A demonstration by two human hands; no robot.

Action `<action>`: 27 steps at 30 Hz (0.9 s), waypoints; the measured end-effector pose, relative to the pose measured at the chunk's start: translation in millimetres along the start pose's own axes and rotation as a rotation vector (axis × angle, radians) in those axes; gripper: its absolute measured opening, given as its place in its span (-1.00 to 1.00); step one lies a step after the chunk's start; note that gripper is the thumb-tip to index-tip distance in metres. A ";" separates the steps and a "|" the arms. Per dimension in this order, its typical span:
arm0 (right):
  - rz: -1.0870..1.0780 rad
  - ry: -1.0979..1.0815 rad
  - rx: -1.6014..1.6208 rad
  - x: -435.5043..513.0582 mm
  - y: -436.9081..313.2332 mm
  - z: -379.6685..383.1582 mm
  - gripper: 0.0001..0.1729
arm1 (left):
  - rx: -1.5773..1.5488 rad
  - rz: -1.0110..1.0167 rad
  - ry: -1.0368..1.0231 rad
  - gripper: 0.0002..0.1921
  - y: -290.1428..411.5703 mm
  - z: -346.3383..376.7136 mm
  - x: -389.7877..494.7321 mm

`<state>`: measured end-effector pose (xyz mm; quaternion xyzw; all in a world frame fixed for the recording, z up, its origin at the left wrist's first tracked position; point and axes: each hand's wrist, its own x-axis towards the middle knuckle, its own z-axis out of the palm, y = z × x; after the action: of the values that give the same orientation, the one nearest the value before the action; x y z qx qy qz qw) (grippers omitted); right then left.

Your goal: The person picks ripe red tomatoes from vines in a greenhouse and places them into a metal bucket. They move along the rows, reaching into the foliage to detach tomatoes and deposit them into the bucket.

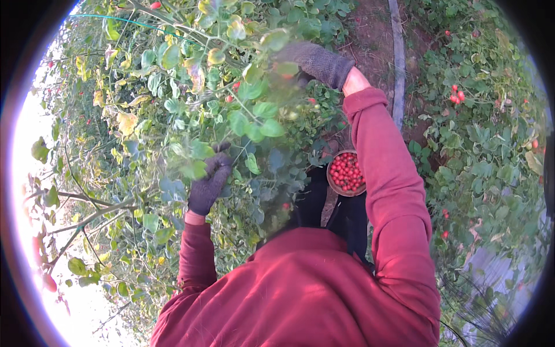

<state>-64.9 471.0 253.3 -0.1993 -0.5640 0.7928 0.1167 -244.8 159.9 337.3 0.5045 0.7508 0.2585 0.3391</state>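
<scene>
My left hand (210, 182), in a dark knit glove, is raised among the tomato leaves with its fingers curled closed around a leafy tomato stem (200, 152). The exact grip is partly hidden by leaves. Farther forward, my right hand (321, 63) reaches into the tomato plant (256, 121) in a grey-brown knit glove. Blurred leaves cover its fingertips, so what they touch cannot be made out. A few red tomatoes (229, 99) hang between the two hands. Below my right forearm, a round bucket (331, 184) full of small red tomatoes (347, 171) stands by my legs.
A pale hose or strip (396, 65) runs along the soil path (368, 34). To the right grows another row of plants with red tomatoes (456, 94). A green string (130, 21) crosses the upper left. Bare branches (95, 214) stick out at left.
</scene>
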 end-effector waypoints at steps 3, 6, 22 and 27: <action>-0.212 -0.024 -0.054 -15.8 13.8 0.2 -0.70 | 0.204 -0.001 0.077 -0.79 11.9 13.6 -1.3; -0.598 0.003 -0.369 -22.6 36.0 4.2 -0.66 | 0.744 0.219 0.254 -0.68 48.5 29.8 3.5; -0.409 0.417 -0.403 -73.4 87.8 142.9 -0.80 | 0.783 0.270 -0.225 -0.50 44.2 33.6 81.5; -0.432 0.458 -0.334 -67.1 103.9 152.2 -0.82 | 1.010 0.077 -0.312 -0.61 37.8 34.6 83.8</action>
<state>-68.9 279.5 211.2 -0.2644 -0.6741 0.5815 0.3708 -218.1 253.2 322.0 0.6647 0.7034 -0.2011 0.1518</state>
